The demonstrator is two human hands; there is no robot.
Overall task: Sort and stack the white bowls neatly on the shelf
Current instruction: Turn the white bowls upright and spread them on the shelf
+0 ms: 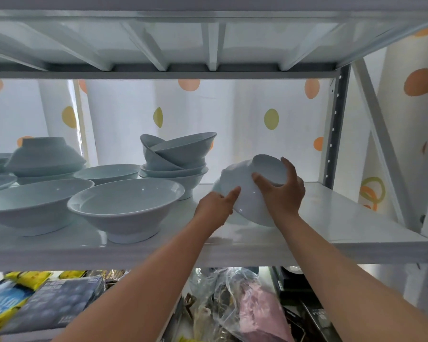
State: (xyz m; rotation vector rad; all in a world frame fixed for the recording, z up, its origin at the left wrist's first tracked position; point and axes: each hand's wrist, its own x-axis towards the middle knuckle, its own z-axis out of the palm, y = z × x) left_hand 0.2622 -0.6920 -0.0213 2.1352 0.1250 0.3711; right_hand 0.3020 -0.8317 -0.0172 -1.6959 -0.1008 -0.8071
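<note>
White bowl (245, 191) between both hands, tipped on its side with the foot ring toward the camera. Low over the shelf (336, 218) or resting an edge on it; not discernible which. Right hand (282, 193) wrapped round the foot ring, thumb on one side, fingers over the other. Left hand (215, 203) against the lower wall, one finger laid straight along it; any grip on the rim hidden.

Likely step: turning it upright for stacking. Best done over the bare stretch of shelf under the hands, not above other crockery. Level the rim before carrying it anywhere. Match by size first. Just left of the left hand, a wide bowl (126, 206) at the front edge. Beyond and left of the hands, a leaning stack (176, 161) with its top bowls skewed. Straighten that stack before adding to it. Lower with the foot centred and let go only once seated. Glossy, probably slippery: support from below, not by the foot ring alone.
</note>
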